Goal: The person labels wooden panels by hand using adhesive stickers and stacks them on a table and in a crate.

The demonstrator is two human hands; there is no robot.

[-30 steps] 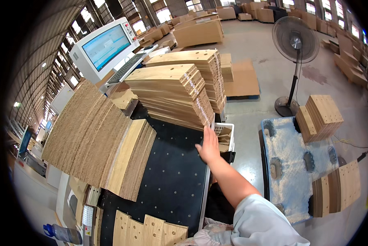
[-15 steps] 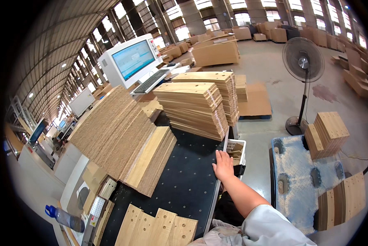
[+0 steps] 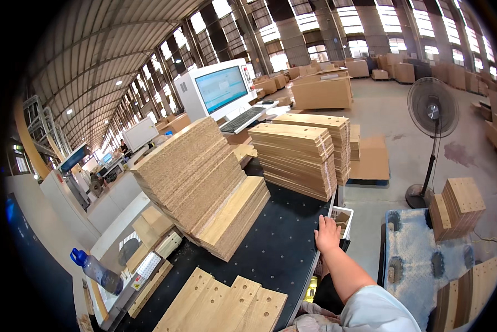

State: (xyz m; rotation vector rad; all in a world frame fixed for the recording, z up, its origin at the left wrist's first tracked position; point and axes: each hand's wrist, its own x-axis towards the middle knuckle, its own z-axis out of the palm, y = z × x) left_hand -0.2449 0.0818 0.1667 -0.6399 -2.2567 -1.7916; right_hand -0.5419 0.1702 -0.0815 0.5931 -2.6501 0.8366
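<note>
My right hand [image 3: 328, 234] rests palm down on the right edge of a black perforated table [image 3: 284, 224], fingers stretched out and holding nothing. Just beyond it, wooden boards [image 3: 292, 160] with holes in their ends are piled in tall stacks. To the left rises a large block of stacked boards [image 3: 185, 171] with raw chipboard edges, and a lower stack [image 3: 234, 218] leans against its near side. Closest to me, several light wood panels [image 3: 220, 307] with drilled holes lie flat on the table. My left hand is out of view.
A monitor [image 3: 220, 89] and keyboard [image 3: 242, 119] stand behind the stacks. At the left is a blue-capped bottle [image 3: 98, 272]. A white basket [image 3: 343, 217] sits below the table's right edge. Further right are a blue pallet [image 3: 411, 254] bearing boards and a standing fan [image 3: 433, 110].
The view has swung, so the whole scene sits further right and lower in the picture. My right hand stays on the table edge. The stacks have not moved.
</note>
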